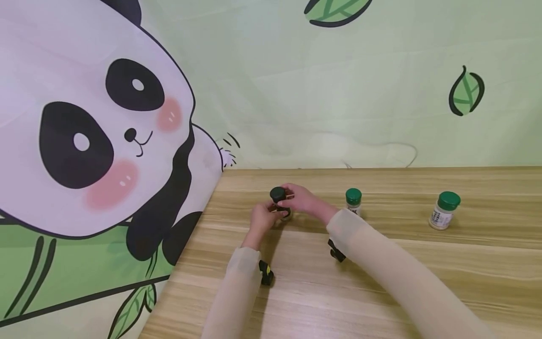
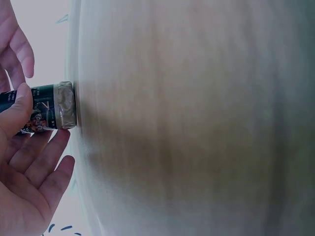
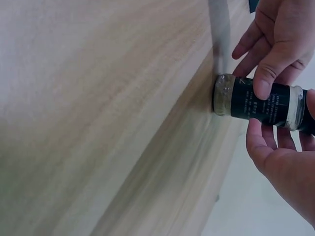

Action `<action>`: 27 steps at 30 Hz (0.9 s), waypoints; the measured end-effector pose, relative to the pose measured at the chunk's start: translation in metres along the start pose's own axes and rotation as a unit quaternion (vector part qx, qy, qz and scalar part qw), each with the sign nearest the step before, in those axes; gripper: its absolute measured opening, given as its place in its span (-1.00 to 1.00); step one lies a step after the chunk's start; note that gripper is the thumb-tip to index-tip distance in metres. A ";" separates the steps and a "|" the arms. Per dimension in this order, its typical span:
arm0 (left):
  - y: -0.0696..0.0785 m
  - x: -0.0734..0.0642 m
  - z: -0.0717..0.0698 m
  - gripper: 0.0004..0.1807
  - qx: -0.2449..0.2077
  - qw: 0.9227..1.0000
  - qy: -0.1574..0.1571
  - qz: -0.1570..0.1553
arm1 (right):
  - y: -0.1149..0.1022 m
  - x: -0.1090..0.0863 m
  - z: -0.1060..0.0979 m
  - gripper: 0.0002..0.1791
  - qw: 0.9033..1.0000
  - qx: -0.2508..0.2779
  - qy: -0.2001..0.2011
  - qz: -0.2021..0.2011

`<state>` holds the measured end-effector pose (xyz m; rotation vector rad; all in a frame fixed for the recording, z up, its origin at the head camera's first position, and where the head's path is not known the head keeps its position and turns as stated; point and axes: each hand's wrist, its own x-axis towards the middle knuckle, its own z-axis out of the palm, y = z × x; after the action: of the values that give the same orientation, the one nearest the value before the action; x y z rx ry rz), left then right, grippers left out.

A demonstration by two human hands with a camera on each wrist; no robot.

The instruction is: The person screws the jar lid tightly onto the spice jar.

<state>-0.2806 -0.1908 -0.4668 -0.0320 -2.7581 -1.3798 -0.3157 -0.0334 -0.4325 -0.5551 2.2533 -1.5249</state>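
A spice bottle [image 1: 277, 194] with a black cap, a dark printed label and a see-through base stands upright at the left of the table. My left hand [image 1: 262, 219] grips its body, the thumb across the label, as the left wrist view shows on the bottle [image 2: 44, 105]. Around the cap end, my right hand [image 1: 301, 199] pinches with thumb and fingers. In the right wrist view, the base of the bottle [image 3: 224, 96] is right at the tabletop, and a pale band shows between label and cap. The fingers partly hide the label.
Two more spice bottles with green caps stand on the wooden table [image 1: 381, 287]: one [image 1: 353, 197] just beyond the right sleeve, partly hidden by it, another [image 1: 442, 212] farther right. A cloth backdrop [image 1: 271, 94] with a panda and leaves rises behind and at left.
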 end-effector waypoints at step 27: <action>0.003 -0.003 0.000 -0.62 0.019 0.999 0.009 -0.027 | 0.007 -0.008 0.022 -0.45 0.993 0.067 0.100 0.010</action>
<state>-0.2777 -0.1895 -0.4649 0.0565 -2.7888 -1.3316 -0.2986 -0.0447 -0.4458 -0.3554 2.2683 -1.7766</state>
